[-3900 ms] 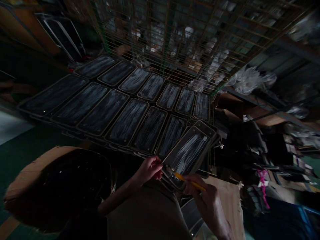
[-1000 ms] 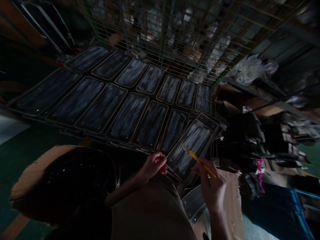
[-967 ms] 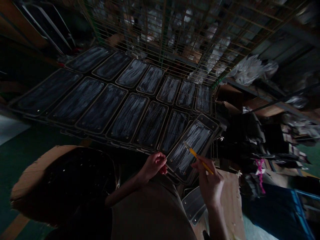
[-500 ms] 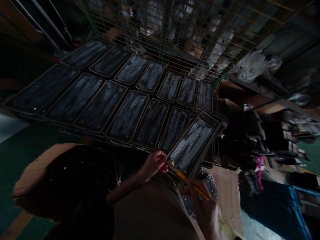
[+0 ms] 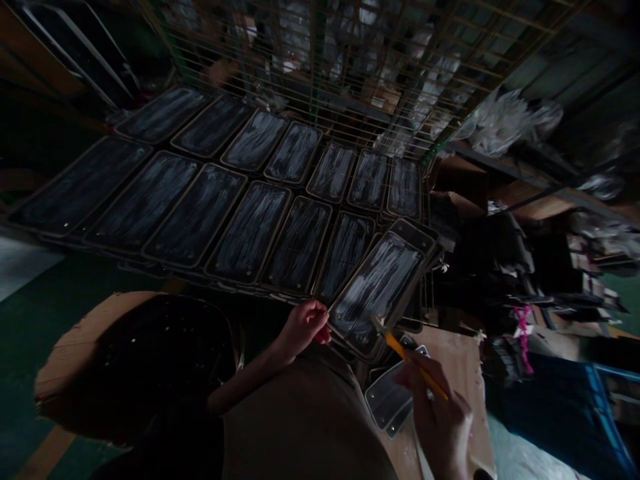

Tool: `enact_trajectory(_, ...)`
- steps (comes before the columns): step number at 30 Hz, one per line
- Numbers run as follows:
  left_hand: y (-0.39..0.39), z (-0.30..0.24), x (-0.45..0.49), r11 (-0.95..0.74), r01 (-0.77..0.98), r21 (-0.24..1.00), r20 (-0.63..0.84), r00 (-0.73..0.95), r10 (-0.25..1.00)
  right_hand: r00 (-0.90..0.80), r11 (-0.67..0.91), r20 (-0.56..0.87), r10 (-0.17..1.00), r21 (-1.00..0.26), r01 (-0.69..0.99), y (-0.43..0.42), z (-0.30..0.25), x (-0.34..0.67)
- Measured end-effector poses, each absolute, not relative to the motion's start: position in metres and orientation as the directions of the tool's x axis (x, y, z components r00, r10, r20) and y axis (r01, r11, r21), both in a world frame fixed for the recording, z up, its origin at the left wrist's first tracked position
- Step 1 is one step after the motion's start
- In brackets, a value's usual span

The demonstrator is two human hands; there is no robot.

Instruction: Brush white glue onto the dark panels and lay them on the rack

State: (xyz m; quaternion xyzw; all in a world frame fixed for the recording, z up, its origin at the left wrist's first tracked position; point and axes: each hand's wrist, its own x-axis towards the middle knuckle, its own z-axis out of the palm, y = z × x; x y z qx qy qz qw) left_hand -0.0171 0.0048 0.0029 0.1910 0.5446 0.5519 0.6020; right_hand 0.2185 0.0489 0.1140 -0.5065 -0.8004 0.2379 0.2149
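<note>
Our right hand (image 5: pixel 443 413) grips a yellow-handled brush (image 5: pixel 397 345), its tip over the lower right part of a dark rectangular panel (image 5: pixel 383 280) streaked whitish. Our left hand (image 5: pixel 305 323) pinches that panel's near left corner. It lies askew at the right end of two rows of similar panels (image 5: pixel 249 230); beyond them we see wire mesh (image 5: pixel 315 73).

A wire mesh panel (image 5: pixel 316 60), crumpled clear plastic (image 5: pixel 505 123) (off right), and a pink cord (image 5: pixel 523 333).
</note>
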Motion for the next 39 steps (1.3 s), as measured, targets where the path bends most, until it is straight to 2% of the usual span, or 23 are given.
enact_trajectory(5, 0.004, 0.003, -0.015, 0.318, -0.44, 0.84, -0.441, -0.212, 0.872, -0.355, 0.237, -0.029, 0.935, -0.692, 0.682, 0.033, 0.129, 0.214)
enact_trajectory(8, 0.005, 0.005, -0.015, 0.313, -0.41, 0.857, -0.424, -0.214, 0.88, -0.391, 0.24, -0.038, 0.919, -0.733, 0.636, 0.057, 0.122, 0.219)
enact_trajectory(10, 0.005, 0.007, -0.015, 0.315, -0.398, 0.861, -0.423, -0.219, 0.879, -0.395, 0.287, 0.019, 0.918, -0.719, 0.633, 0.081, 0.114, 0.223)
enact_trajectory(15, 0.003, 0.004, -0.014, 0.293, -0.414, 0.862, -0.404, -0.21, 0.89, -0.236, 0.356, 0.267, 0.935, -0.69, 0.63, 0.136, 0.106, 0.205)
enact_trajectory(19, 0.001, 0.004, -0.015, 0.296, -0.434, 0.851, -0.414, -0.206, 0.887, -0.246, 0.404, 0.321, 0.915, -0.734, 0.546, 0.167, 0.099, 0.172)
enact_trajectory(24, 0.003, 0.009, -0.016, 0.324, -0.433, 0.841, -0.453, -0.238, 0.859, -0.36, 0.35, 0.179, 0.916, -0.794, 0.497, 0.166, 0.085, 0.163)
enact_trajectory(30, 0.004, 0.01, -0.014, 0.318, -0.456, 0.831, -0.454, -0.226, 0.862, -0.468, 0.236, 0.004, 0.884, -0.867, 0.438, 0.142, 0.1, 0.184)
enact_trajectory(32, 0.006, 0.011, -0.015, 0.339, -0.444, 0.83, -0.47, -0.228, 0.853, -0.416, 0.235, 0.042, 0.908, -0.874, 0.425, 0.156, 0.102, 0.184)
enact_trajectory(36, 0.009, 0.014, -0.017, 0.36, -0.368, 0.857, -0.458, -0.223, 0.861, -0.247, 0.324, 0.231, 0.941, -0.823, 0.466, 0.205, 0.094, 0.179)
enact_trajectory(39, 0.011, 0.016, -0.017, 0.346, -0.301, 0.889, -0.426, -0.264, 0.865, -0.27, 0.424, 0.33, 0.904, -0.768, 0.481, 0.229, 0.085, 0.18)
